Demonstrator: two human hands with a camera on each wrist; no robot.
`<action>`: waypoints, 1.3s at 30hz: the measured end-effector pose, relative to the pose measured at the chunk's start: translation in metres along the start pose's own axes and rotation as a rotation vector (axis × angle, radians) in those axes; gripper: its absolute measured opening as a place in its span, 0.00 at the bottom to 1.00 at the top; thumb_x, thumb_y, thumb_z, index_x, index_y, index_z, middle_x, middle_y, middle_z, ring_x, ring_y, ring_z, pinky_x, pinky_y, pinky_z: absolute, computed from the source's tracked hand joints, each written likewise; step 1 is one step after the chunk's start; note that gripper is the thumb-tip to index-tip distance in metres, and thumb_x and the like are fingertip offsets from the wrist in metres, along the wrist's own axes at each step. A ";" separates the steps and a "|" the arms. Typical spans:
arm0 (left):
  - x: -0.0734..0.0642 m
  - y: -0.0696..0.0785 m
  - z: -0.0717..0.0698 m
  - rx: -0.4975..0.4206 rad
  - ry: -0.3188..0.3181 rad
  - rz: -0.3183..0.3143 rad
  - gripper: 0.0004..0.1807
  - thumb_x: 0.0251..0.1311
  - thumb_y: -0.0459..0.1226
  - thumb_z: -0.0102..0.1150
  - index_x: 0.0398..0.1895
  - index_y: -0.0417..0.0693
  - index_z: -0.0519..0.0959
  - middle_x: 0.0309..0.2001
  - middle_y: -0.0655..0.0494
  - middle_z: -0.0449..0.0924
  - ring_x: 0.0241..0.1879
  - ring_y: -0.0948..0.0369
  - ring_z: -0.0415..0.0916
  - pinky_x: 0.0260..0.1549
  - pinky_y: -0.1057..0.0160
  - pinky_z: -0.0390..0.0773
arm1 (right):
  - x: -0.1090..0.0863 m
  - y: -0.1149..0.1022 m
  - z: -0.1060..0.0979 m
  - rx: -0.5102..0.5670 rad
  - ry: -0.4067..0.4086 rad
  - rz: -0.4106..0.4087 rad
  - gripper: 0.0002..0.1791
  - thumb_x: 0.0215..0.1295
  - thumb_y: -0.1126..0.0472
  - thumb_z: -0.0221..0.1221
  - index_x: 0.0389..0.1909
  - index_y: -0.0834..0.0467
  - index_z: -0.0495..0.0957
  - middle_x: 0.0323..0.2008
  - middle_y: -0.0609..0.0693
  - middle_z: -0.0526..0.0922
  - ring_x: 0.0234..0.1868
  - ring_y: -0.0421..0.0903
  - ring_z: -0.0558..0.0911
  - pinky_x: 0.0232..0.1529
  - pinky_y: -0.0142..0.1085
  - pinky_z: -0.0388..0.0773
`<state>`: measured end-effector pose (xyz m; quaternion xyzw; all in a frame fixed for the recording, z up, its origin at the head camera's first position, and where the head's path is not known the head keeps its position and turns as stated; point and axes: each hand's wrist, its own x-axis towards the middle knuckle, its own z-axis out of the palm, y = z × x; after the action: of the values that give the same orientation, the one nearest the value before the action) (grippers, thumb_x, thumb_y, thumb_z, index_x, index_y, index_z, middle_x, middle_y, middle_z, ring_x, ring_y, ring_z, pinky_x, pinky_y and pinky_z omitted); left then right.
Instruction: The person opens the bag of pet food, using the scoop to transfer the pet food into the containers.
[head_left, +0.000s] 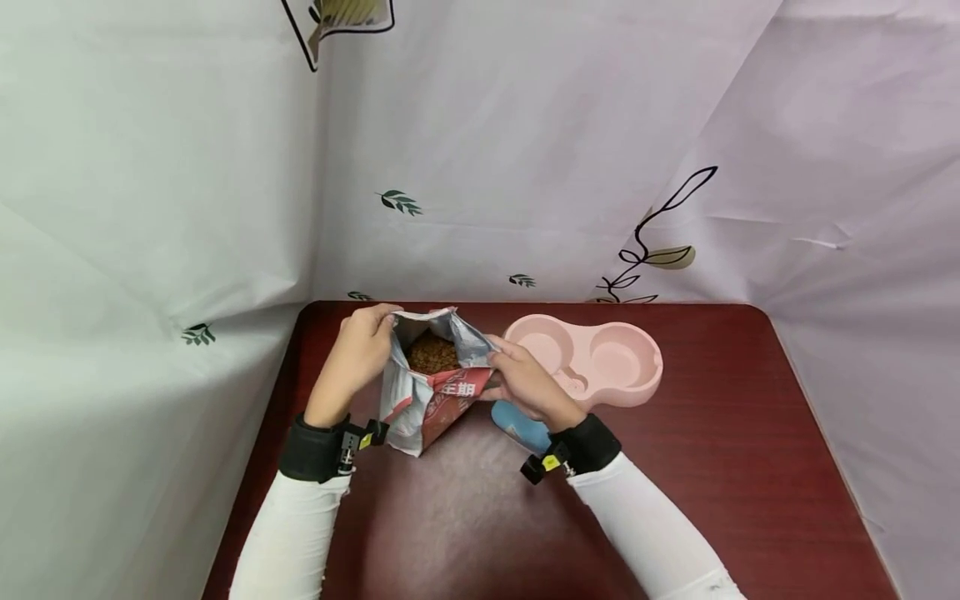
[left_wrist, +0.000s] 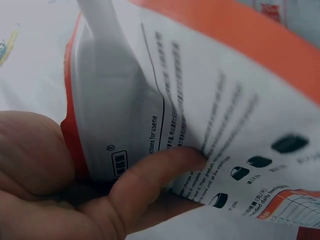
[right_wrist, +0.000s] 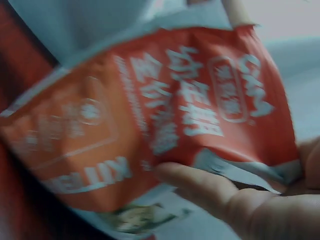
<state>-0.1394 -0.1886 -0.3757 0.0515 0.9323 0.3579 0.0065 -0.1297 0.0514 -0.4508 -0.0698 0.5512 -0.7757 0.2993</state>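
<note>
A red and silver bag of kitten food (head_left: 450,408) is held above the table with its top spread wide. Brown kibble (head_left: 433,353) shows inside. My left hand (head_left: 362,350) pinches the left edge of the mouth; in the left wrist view, its fingers (left_wrist: 150,172) lie against the printed white side of the bag. At the opposite edge, my right hand (head_left: 528,379) grips the bag, with fingers on its red front panel (right_wrist: 200,100) in the right wrist view. The bag's mouth tips towards me.
Behind and right of my right hand, a pink double pet bowl (head_left: 583,354) rests on the dark red table (head_left: 750,467). A blue rounded object (head_left: 519,425) lies partly hidden under my right hand. White patterned cloth (head_left: 525,150) hangs at the back and sides.
</note>
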 end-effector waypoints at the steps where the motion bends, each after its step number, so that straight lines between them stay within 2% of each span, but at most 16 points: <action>1: 0.003 -0.002 -0.003 0.018 -0.001 0.006 0.19 0.74 0.33 0.39 0.59 0.35 0.76 0.20 0.48 0.69 0.12 0.60 0.56 0.15 0.61 0.62 | 0.003 0.005 0.005 0.022 0.007 -0.012 0.29 0.75 0.68 0.31 0.75 0.60 0.51 0.69 0.70 0.62 0.57 0.59 0.76 0.56 0.61 0.72; 7: 0.019 -0.012 -0.015 0.085 -0.023 0.021 0.19 0.74 0.31 0.39 0.60 0.35 0.75 0.28 0.39 0.76 0.11 0.60 0.53 0.13 0.62 0.59 | 0.027 0.036 0.028 0.174 0.013 -0.106 0.29 0.76 0.68 0.29 0.76 0.59 0.49 0.72 0.67 0.57 0.66 0.64 0.64 0.59 0.64 0.66; 8: 0.021 -0.012 -0.016 0.089 -0.031 0.019 0.19 0.74 0.31 0.39 0.61 0.35 0.75 0.27 0.38 0.75 0.10 0.60 0.52 0.13 0.62 0.58 | 0.031 0.041 0.030 0.190 0.011 -0.120 0.28 0.77 0.68 0.29 0.76 0.59 0.48 0.73 0.66 0.56 0.68 0.65 0.63 0.59 0.64 0.66; 13: 0.023 -0.011 -0.013 0.109 -0.041 0.028 0.20 0.74 0.31 0.38 0.63 0.32 0.72 0.40 0.34 0.80 0.10 0.59 0.55 0.14 0.61 0.60 | 0.042 0.054 0.034 0.210 0.012 -0.159 0.28 0.77 0.68 0.28 0.77 0.55 0.49 0.73 0.64 0.56 0.69 0.65 0.60 0.60 0.63 0.66; 16: 0.022 -0.008 -0.009 0.131 -0.027 0.047 0.20 0.75 0.31 0.38 0.62 0.32 0.72 0.35 0.33 0.80 0.12 0.55 0.60 0.16 0.59 0.63 | 0.042 0.056 0.032 0.217 0.017 -0.164 0.29 0.76 0.70 0.28 0.76 0.56 0.50 0.73 0.64 0.56 0.69 0.64 0.60 0.61 0.63 0.65; 19: 0.019 -0.002 -0.002 0.175 0.009 0.093 0.19 0.74 0.31 0.39 0.60 0.32 0.74 0.39 0.31 0.82 0.22 0.46 0.75 0.21 0.54 0.71 | 0.039 0.057 0.028 0.228 0.024 -0.157 0.31 0.73 0.72 0.28 0.76 0.57 0.49 0.73 0.65 0.55 0.70 0.64 0.59 0.63 0.62 0.62; 23: 0.011 0.007 0.015 0.269 0.026 0.168 0.18 0.71 0.27 0.40 0.56 0.31 0.76 0.46 0.30 0.82 0.41 0.41 0.81 0.30 0.48 0.79 | 0.028 0.063 0.021 0.207 0.063 -0.100 0.35 0.68 0.75 0.28 0.76 0.58 0.49 0.72 0.67 0.57 0.69 0.65 0.61 0.64 0.61 0.60; 27: -0.001 0.015 0.033 0.312 0.029 0.233 0.14 0.67 0.23 0.41 0.44 0.31 0.79 0.34 0.34 0.83 0.37 0.44 0.82 0.27 0.50 0.80 | 0.015 0.073 0.013 0.177 0.069 -0.050 0.38 0.64 0.79 0.28 0.77 0.59 0.46 0.73 0.66 0.55 0.69 0.65 0.60 0.64 0.61 0.59; 30: -0.010 0.018 0.045 0.304 0.032 0.274 0.11 0.66 0.22 0.42 0.31 0.36 0.75 0.23 0.43 0.77 0.28 0.49 0.80 0.19 0.55 0.76 | 0.006 0.081 0.007 0.154 0.049 -0.050 0.41 0.61 0.82 0.27 0.77 0.59 0.44 0.74 0.67 0.53 0.69 0.65 0.59 0.64 0.62 0.59; 32: -0.014 0.020 0.052 0.302 0.028 0.297 0.12 0.65 0.22 0.42 0.27 0.38 0.72 0.21 0.47 0.74 0.25 0.54 0.78 0.17 0.57 0.72 | 0.001 0.085 0.003 0.135 0.040 -0.050 0.42 0.60 0.82 0.27 0.77 0.58 0.44 0.74 0.67 0.52 0.69 0.65 0.59 0.64 0.61 0.60; 35: -0.019 0.023 0.061 0.304 0.029 0.314 0.11 0.64 0.23 0.44 0.26 0.39 0.72 0.22 0.47 0.74 0.24 0.56 0.76 0.17 0.56 0.73 | -0.006 0.090 -0.002 0.113 0.037 -0.049 0.41 0.61 0.83 0.28 0.77 0.59 0.45 0.73 0.67 0.54 0.69 0.65 0.60 0.64 0.60 0.60; 37: -0.021 0.026 0.066 0.295 0.034 0.309 0.10 0.64 0.23 0.45 0.27 0.39 0.73 0.24 0.46 0.77 0.27 0.56 0.77 0.25 0.50 0.79 | -0.010 0.093 -0.005 0.097 0.033 -0.043 0.40 0.62 0.82 0.28 0.77 0.58 0.45 0.73 0.67 0.54 0.69 0.64 0.61 0.65 0.59 0.60; 39: -0.024 0.028 0.070 0.277 0.035 0.297 0.09 0.63 0.23 0.46 0.28 0.37 0.74 0.26 0.44 0.80 0.30 0.54 0.79 0.35 0.43 0.80 | -0.013 0.094 -0.008 0.084 0.029 -0.046 0.40 0.62 0.82 0.29 0.77 0.59 0.44 0.73 0.68 0.55 0.68 0.65 0.61 0.65 0.59 0.61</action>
<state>-0.1100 -0.1238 -0.4093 0.1829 0.9547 0.2241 -0.0696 -0.0864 0.0447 -0.5355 -0.0584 0.5205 -0.8060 0.2758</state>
